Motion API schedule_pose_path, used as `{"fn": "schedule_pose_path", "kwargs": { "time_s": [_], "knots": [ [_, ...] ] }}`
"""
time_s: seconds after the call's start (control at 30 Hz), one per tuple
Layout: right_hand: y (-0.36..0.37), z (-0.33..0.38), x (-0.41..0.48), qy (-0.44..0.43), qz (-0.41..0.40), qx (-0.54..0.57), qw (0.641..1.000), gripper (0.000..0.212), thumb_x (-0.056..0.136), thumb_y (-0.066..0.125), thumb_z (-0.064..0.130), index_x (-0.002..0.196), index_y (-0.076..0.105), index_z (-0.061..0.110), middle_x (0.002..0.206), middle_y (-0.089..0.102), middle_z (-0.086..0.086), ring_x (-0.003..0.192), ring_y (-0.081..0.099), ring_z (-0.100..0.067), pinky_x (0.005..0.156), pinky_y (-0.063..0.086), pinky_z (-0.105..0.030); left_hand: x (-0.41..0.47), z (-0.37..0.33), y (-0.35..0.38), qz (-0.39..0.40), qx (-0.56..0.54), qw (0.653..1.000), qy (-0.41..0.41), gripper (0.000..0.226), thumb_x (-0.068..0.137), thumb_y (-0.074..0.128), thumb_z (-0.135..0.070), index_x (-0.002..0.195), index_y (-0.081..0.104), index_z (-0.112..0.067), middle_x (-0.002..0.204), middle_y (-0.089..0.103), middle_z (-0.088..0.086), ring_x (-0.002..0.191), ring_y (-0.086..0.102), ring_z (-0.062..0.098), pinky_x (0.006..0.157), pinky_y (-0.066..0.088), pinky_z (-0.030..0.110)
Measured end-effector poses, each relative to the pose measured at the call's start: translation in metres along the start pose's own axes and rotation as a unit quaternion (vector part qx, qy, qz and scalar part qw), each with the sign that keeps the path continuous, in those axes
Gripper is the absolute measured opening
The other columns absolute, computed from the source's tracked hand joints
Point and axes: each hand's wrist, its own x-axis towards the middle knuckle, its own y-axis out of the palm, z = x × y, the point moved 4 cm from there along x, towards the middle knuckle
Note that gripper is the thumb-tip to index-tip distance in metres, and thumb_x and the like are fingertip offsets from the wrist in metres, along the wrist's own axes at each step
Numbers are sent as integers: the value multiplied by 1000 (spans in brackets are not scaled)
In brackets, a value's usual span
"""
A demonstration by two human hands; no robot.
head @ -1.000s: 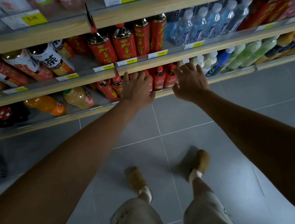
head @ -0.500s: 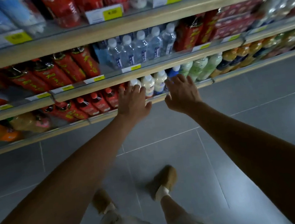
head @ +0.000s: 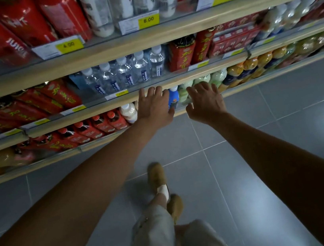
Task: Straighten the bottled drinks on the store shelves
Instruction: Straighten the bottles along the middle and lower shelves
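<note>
— So what's changed?

— Both hands have slid along the bottom shelf (head: 105, 140), off the red bottles (head: 103, 123) to the blue bottle (head: 173, 98) and green bottles (head: 203, 80). That red stretch looks done, I'd judge.

— And the hands?

— Left hand (head: 155, 108) and right hand (head: 206, 101) are spread, gripping nothing. The blue bottle sits between them, upright, cap up. The green ones lie beyond the right fingers; their axis I can't tell.

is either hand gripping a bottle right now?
No: left hand and right hand are spread open in front of the bottom-shelf bottles, blue bottle visible between them.
</note>
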Motion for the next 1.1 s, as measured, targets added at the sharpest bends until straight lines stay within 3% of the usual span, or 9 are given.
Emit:
{"fn": "schedule_pose_path", "kwargs": {
  "time_s": [0.23,0.57,0.77,1.1],
  "knots": [
    [24,-57,43,20,3,7,1000,48,82,54,28,126,50,10,121,56,-15,119,43,-31,101,29,-42,65,-33,25,17,9,1000,4,50,89,46,-43,128,45,-12,133,46,7,124,42,27,110,21,49],
    [76,-105,96,-68,-22,10,997,50,84,53,27,130,49,9,130,53,-13,126,40,-29,105,29,-42,111,-50,88,-12,8,996,-84,61,86,50,-41,138,36,-12,141,38,6,129,37,26,111,18,48],
    [97,-100,119,-114,-107,5,988,52,85,49,30,132,47,9,129,53,-13,123,42,-29,103,31,-41,114,-37,130,-75,50,991,-102,70,87,46,-44,145,25,-11,153,24,8,138,26,25,111,18,47],
    [129,-98,162,-123,-289,-2,949,39,82,47,32,111,58,9,110,58,-11,104,52,-31,86,42,-39,150,3,176,-199,123,967,-102,70,86,46,-49,142,33,-10,137,40,14,123,38,31,105,28,49]
  ]
}}
